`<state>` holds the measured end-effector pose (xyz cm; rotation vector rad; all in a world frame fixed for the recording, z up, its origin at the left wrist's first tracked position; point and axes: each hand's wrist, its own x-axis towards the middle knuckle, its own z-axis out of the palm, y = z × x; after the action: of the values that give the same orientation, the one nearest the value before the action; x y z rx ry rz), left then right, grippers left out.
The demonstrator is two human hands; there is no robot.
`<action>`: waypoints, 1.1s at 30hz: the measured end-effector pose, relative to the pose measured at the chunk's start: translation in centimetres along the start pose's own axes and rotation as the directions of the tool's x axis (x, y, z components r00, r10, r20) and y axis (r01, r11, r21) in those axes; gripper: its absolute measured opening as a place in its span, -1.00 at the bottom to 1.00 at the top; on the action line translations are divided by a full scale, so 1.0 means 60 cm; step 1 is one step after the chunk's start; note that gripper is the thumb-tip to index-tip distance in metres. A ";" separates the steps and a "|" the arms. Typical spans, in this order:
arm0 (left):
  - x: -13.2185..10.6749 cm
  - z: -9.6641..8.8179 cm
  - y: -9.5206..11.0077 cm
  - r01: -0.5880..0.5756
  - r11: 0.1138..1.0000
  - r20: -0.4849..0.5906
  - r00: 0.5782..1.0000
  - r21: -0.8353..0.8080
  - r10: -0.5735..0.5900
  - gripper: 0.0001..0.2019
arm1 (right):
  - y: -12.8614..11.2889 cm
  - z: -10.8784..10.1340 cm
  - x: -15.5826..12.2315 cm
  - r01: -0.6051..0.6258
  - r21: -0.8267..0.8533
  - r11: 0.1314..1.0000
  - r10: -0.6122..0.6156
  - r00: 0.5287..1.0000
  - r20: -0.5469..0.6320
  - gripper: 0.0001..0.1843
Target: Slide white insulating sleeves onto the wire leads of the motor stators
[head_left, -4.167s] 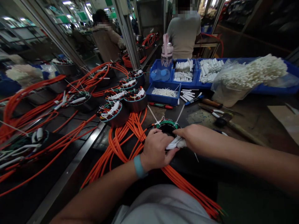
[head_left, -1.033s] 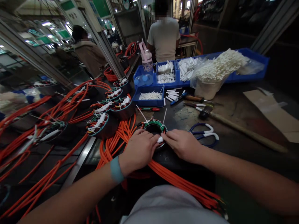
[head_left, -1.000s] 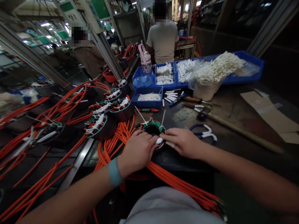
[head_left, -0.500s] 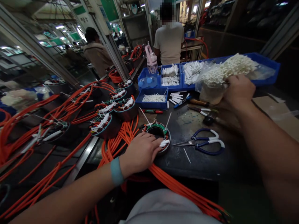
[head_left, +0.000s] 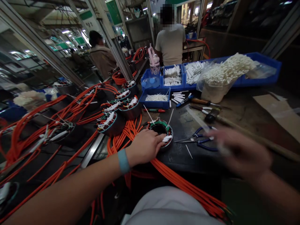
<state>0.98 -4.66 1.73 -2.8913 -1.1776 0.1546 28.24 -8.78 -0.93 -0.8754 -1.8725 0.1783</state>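
Observation:
A round motor stator [head_left: 161, 126] with green and red windings and white sleeves sits at the bench's near edge, orange leads [head_left: 182, 184] running from it toward me. My left hand [head_left: 145, 147], with a blue wristband, rests on its near rim, fingers curled over the edge and touching a white sleeve [head_left: 167, 138]. My right hand [head_left: 241, 151] is smeared by motion, in the air right of the stator and just over the blue-handled scissors [head_left: 201, 142]; a pale blurred streak runs from it, which I cannot identify.
Several finished stators [head_left: 119, 107] with orange cables stand to the left. Blue bins [head_left: 173, 75] of white sleeves, a bag of white tubes [head_left: 225, 73], a pink bottle [head_left: 154, 61], pliers [head_left: 203, 108] and a hammer [head_left: 212, 117] lie behind. Two people work at the back.
My right hand left the stator, reached back to the bag of white tubes, and is now swinging back toward the stator. My left hand stayed on the stator's rim.

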 end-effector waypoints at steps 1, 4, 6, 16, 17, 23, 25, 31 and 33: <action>0.000 0.000 0.000 0.001 1.000 0.002 1.000 0.013 -0.001 -0.70 | -0.036 0.018 -0.034 0.127 0.038 0.991 -0.130 0.984 0.121 -0.69; -0.001 -0.001 0.001 -0.004 0.999 -0.002 1.000 0.032 0.004 -0.72 | -0.090 0.065 -0.113 0.184 0.059 0.981 -0.191 0.968 0.163 -0.69; -0.002 -0.002 0.002 -0.002 0.999 -0.007 1.000 0.035 0.002 -0.73 | -0.092 0.088 -0.144 0.183 0.051 0.982 -0.188 0.975 0.120 -0.72; -0.004 0.004 -0.002 -0.014 1.000 -0.031 0.999 0.018 0.015 -0.73 | -0.094 0.111 -0.169 0.152 0.081 0.985 -0.157 0.986 0.061 -0.71; -0.004 0.005 -0.003 -0.014 1.000 -0.036 0.999 0.011 0.014 -0.73 | -0.094 0.115 -0.162 0.172 0.067 0.983 -0.176 0.983 0.059 -0.73; -0.009 0.018 -0.001 -0.004 0.986 -0.116 0.993 -0.165 -0.015 -0.74 | -0.078 0.182 -0.081 -0.125 0.157 0.980 0.119 0.992 0.046 -0.76; -0.012 0.029 0.003 0.026 0.937 -0.214 0.971 -0.349 -0.107 -0.62 | -0.071 0.202 -0.048 -0.412 0.343 0.844 0.407 0.909 0.090 -0.87; -0.018 0.056 0.007 -0.046 0.807 -0.388 0.892 -0.589 -0.232 -0.71 | -0.062 0.213 -0.012 -0.652 0.709 0.268 0.699 0.638 0.323 -0.67; -0.019 0.060 0.006 -0.101 0.856 -0.457 0.874 -0.507 -0.167 -0.78 | -0.062 0.209 -0.022 -0.627 0.743 0.234 0.694 0.643 0.323 -0.62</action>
<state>0.04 -5.79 -1.76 -3.0114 -1.3118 -0.9952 16.09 -9.16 -6.03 -0.9051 -0.9524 1.4394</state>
